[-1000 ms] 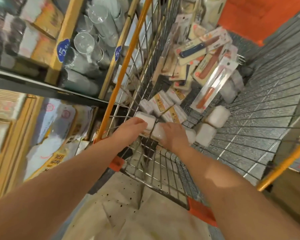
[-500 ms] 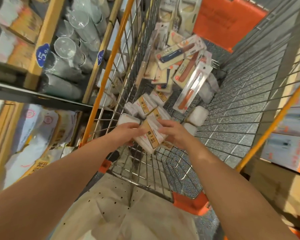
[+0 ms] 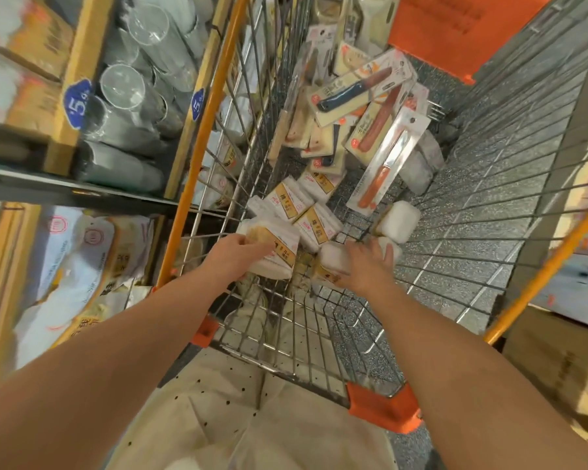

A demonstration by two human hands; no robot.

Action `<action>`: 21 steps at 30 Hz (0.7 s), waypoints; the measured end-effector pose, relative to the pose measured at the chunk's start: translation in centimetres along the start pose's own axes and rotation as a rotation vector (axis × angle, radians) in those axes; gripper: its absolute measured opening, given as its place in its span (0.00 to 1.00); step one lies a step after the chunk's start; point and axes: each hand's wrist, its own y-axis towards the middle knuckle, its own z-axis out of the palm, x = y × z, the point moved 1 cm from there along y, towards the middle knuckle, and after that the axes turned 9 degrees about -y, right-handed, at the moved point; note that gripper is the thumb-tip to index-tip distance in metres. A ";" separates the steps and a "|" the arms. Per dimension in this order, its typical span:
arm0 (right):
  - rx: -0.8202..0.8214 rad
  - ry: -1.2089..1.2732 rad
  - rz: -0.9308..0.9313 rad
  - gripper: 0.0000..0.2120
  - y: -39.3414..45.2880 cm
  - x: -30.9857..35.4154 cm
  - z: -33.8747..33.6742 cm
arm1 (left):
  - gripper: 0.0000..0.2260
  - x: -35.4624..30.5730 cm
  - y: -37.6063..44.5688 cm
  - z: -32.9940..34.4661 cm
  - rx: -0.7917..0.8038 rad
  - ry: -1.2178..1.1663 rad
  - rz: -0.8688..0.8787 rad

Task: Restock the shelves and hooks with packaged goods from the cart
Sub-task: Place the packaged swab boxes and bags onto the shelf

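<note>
Your left hand grips a stack of white packets with yellow labels, held just above the near end of the wire cart. Your right hand reaches with fingers spread and fairly straight onto a plain white packet lying on the cart floor; whether it has taken hold yet cannot be told.

By the look of it, you are early to midway through the restocking. Plenty remains in the cart: more yellow-label packets just beyond your hands, white blocks to the right of them, and farther up a loose heap of carded knives, red-handled and blue-handled, with other carded utensils behind.

The shelves to your left carry stacked clear glasses above and bagged goods below; no hooks are in view. Nothing in your hands has reached a shelf yet, so the gathering is under way and the placing is all still to do.
</note>
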 end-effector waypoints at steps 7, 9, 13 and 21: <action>-0.034 0.171 0.040 0.30 0.0 -0.6 -2.9 | 0.15 -0.4 -0.8 -0.1 0.002 -0.058 0.036; -0.001 0.497 0.066 0.33 -0.9 -0.6 -5.1 | 0.14 -0.9 -1.6 -0.2 0.007 -0.128 0.079; 0.031 0.984 -0.030 0.26 -3.5 -1.1 -11.0 | 0.18 -2.1 -3.7 -1.0 0.037 -0.276 0.156; -0.121 1.362 -0.254 0.15 -10.7 1.7 -23.1 | 0.11 -4.8 -13.1 -5.5 0.092 -0.708 0.532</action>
